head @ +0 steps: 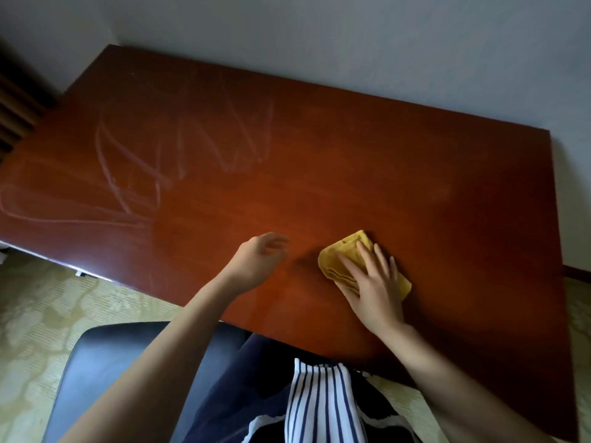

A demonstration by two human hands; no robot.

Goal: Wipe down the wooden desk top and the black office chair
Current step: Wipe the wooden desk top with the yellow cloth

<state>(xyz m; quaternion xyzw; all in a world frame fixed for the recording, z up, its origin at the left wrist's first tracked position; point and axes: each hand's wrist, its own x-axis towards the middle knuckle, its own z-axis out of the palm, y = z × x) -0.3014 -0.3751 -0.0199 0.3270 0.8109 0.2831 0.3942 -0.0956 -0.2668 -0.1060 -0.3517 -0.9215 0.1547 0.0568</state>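
Pressing flat on a folded yellow cloth (358,263), the person's right hand (372,287) lies palm down with fingers spread, pinning the cloth to the reddish-brown wooden desk top (351,148) rather than gripping it. The cloth sits near the middle of the desk's near half, slightly to the right, and pokes out beyond the fingers on the far-left side and at the right of the hand. The left hand (257,260) hangs just left of the cloth, apart from it, empty and loosely open with the fingers slightly curled; it is blurred, and whether it touches the wood cannot be told. Pale, looping wipe streaks (179,145) mark the far-left part of the desk top, running toward the left edge, while the surface to the right looks even. At the near left, partly under the left forearm, the seat of the black office chair (105,372) shows beside the desk's near edge. A blue-and-white striped garment (319,407) appears at the bottom centre, against the desk's near edge. Pale patterned flooring (41,314) lies to the left of the chair, and a light wall (351,33) stands behind the desk's far edge.
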